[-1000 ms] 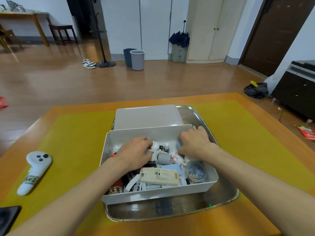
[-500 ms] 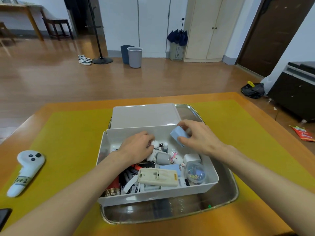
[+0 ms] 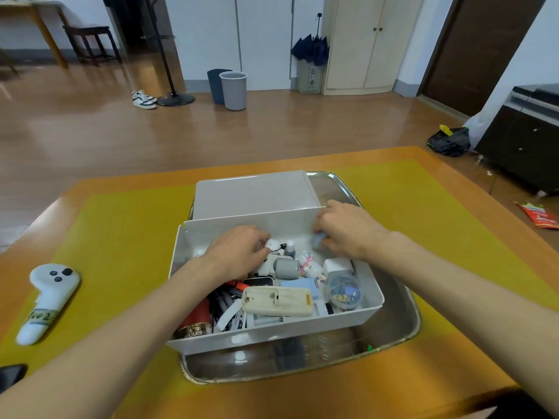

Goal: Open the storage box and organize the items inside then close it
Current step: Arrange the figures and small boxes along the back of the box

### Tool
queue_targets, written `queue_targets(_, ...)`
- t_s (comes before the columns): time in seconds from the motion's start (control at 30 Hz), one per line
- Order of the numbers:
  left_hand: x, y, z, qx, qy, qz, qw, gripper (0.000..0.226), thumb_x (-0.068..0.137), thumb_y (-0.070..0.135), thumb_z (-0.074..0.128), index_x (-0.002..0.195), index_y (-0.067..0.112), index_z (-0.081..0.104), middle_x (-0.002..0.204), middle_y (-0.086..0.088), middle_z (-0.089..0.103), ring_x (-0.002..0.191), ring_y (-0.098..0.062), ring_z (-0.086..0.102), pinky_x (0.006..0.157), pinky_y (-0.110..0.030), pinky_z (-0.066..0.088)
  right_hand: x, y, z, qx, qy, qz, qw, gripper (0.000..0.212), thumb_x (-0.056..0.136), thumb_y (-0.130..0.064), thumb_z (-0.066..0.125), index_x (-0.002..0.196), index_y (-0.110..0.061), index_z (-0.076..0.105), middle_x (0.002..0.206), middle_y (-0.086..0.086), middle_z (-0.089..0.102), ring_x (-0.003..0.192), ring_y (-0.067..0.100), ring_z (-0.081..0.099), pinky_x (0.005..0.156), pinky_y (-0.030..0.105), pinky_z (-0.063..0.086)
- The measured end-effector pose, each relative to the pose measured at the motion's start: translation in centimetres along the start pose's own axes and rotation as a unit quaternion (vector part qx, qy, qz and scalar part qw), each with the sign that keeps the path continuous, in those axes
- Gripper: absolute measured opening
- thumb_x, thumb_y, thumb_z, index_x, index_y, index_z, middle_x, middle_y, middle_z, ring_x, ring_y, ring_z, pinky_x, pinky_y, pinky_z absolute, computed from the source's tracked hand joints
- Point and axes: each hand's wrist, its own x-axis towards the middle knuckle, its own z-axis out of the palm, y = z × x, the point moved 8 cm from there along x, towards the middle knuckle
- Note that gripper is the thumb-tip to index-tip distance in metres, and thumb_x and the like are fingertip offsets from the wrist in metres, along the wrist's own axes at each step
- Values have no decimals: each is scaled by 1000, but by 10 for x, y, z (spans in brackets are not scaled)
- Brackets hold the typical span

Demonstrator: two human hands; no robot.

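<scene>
The white rectangular plastic storage box point(image 3: 273, 329) stands open inside a shallow shiny metal tray point(image 3: 393, 352) on the yellow mat of the orange wooden table point(image 3: 348, 397). Its flat white lid point(image 3: 252, 193) lies just behind the box, also on the tray.

The right hand point(image 3: 348, 229) reaches into the far right corner of the box, fingers curled round a small pale blue object point(image 3: 320, 239) that shows only partly beneath them. The left hand point(image 3: 237, 252) lies over the far middle of the box with its fingers bent down among the clutter, touching a small white figurine point(image 3: 273, 246); whether it actually has hold of anything cannot be told.

Inside the box, near its front wall, lie a cream battery holder point(image 3: 276, 300), a red cylinder with a gold cap point(image 3: 196, 320) at the front left corner, and a clear round tub of coloured clips point(image 3: 344, 290) at the front right. A grey cylinder point(image 3: 286, 267) and a white-and-pink rabbit toy point(image 3: 310, 266) sit in the middle.

The sorting looks barely under way. The risk here is crowding: both hands work close together at the back of the box, so a wrist could knock loose pieces over or nudge the light box on the slick tray. The blue object could slip if held only by fingertips. Tall items left standing may stop the lid seating later.
</scene>
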Motion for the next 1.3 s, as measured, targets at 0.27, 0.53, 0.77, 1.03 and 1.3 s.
queue_targets(0.27, -19, -2, -10, -35, 47, 27, 998, 25, 97, 32, 54, 119, 27, 65, 108, 7, 59, 102, -16, 55, 80, -41, 51, 9, 2, 15, 97, -2, -15, 995, 37, 79, -2, 70, 114, -13, 62, 110, 4, 59, 106, 28, 55, 74, 33, 40)
queue_targets(0.53, -35, 52, -5, -56, 0, 62, 997, 9, 86, 37, 68, 90, 32, 74, 81, 17, 67, 77, -4, 60, 68, -30, 52, -51, 24, -20, 101, 155, 11, 983, 20, 91, -24, 69, 110, -22, 74, 101, -4, 70, 96, 22, 53, 75, 36, 46)
queue_targets(0.77, -19, 70, 13, -20, -128, 29, 991, 36, 82, 52, 70, 69, 19, 62, 60, 1, 56, 57, -16, 47, 54, -29, 37, -67, 10, 7, 39, 47, 21, 998, 26, 89, -37, 59, 70, -19, 57, 67, -2, 54, 86, 19, 48, 58, 33, 28)
queue_targets(1.03, -21, 77, 27, -5, -146, -30, 989, 46, 85, 53, 61, 64, 14, 48, 57, -2, 41, 55, -19, 40, 50, -31, 29, -64, 18, 19, 124, 21, 41, 991, 13, 84, -40, 65, 84, -27, 65, 80, -9, 55, 91, 19, 55, 62, 33, 40)
queue_targets(1.3, -17, 88, 25, 68, -48, -71, 994, 38, 79, 60, 57, 76, 24, 47, 86, 0, 52, 87, -25, 54, 64, -33, 38, -69, 18, 23, 155, 35, 45, 986, 12, 88, -35, 63, 93, -26, 69, 85, -11, 62, 94, 14, 51, 67, 36, 49)
